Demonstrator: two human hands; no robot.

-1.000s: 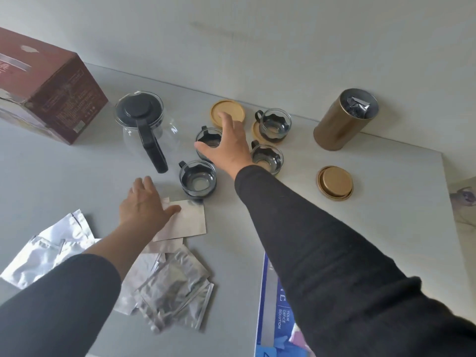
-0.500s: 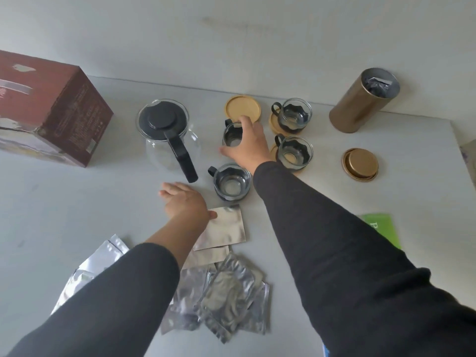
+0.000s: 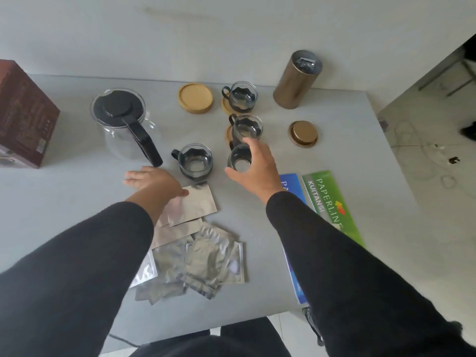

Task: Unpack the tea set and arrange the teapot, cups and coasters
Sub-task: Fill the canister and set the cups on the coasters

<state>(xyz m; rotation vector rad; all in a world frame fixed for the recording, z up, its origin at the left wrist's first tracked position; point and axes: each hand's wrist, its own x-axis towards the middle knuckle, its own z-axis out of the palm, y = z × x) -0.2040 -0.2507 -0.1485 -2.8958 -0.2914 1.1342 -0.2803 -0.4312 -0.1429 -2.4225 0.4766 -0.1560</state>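
The green booklet (image 3: 332, 204) reads "PAPERLINE KUITANSI".

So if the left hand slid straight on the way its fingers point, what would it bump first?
Probably nothing: the left hand points at bare grey table, left of the teapot's black handle.

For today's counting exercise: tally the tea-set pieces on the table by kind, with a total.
Teapot: 1
Glass cups: 4, the last held by the right hand
Coasters: 3 seen, one bare, two partly under cups
Total: 8
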